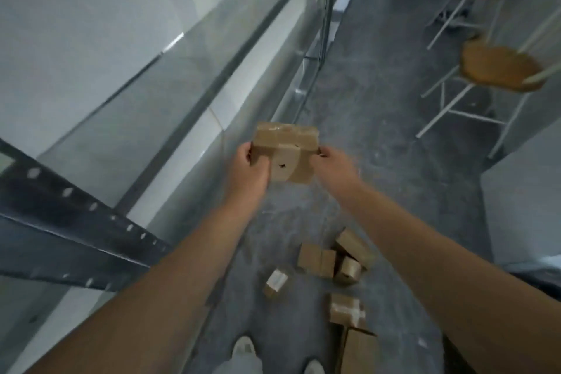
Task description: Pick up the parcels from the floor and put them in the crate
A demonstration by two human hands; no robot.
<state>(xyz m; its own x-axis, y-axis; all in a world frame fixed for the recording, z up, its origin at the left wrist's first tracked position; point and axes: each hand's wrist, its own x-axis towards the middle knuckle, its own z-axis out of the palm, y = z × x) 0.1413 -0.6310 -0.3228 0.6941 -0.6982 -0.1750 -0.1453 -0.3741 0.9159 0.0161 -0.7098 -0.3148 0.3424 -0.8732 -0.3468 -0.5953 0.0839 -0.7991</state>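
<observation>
I hold a taped brown cardboard parcel out in front of me at chest height. My left hand grips its left side and my right hand grips its right side. Several more brown parcels lie on the grey floor below: a small taped one, a cluster of three, another taped one and a larger box at the bottom edge. No crate is in view.
A grey metal shelving rack with glass-like shelves runs along the left. Two stools with wooden seats stand at the right. A grey cabinet or wall stands to the right. My shoes show at the bottom.
</observation>
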